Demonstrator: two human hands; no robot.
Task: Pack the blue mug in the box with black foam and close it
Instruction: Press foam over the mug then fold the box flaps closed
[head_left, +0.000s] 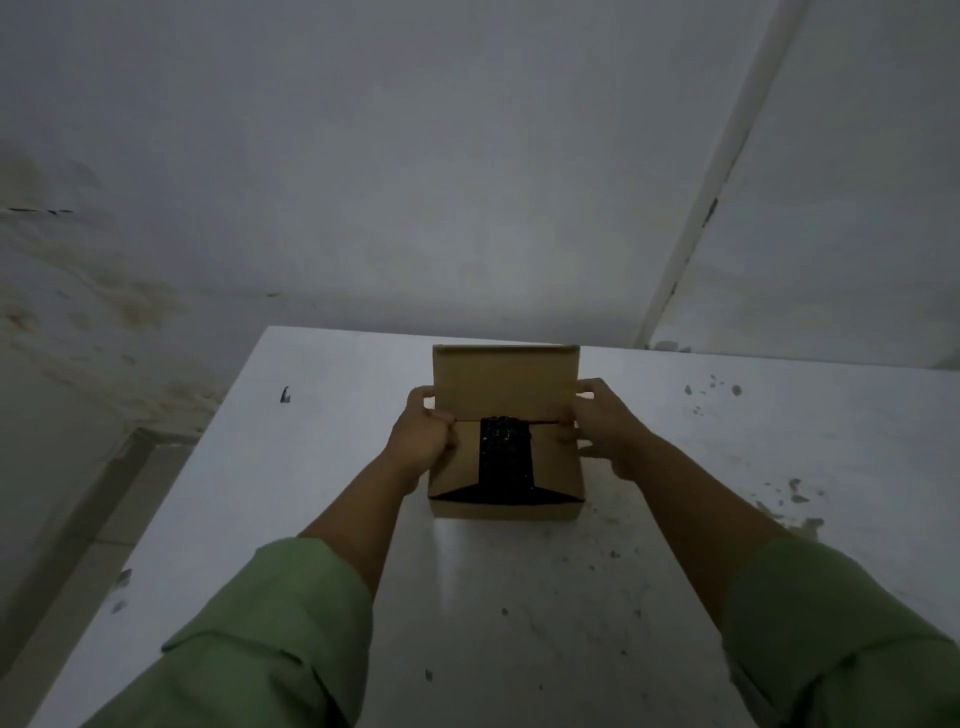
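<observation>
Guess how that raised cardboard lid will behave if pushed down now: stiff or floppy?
The lid looks like a flat cardboard panel, so probably fairly stiff, folding mainly at its rear crease. Left hand and right hand grip its lower corners, so it should swing down evenly. Black foam between the side flaps may resist slightly.

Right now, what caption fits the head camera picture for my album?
Both hands, left hand and right hand, fold the box lid over black foam.

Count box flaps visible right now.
3. Lid upright at the box's far edge; left flap and right flap folded in over the foam. Any front flap can't be told.
</observation>
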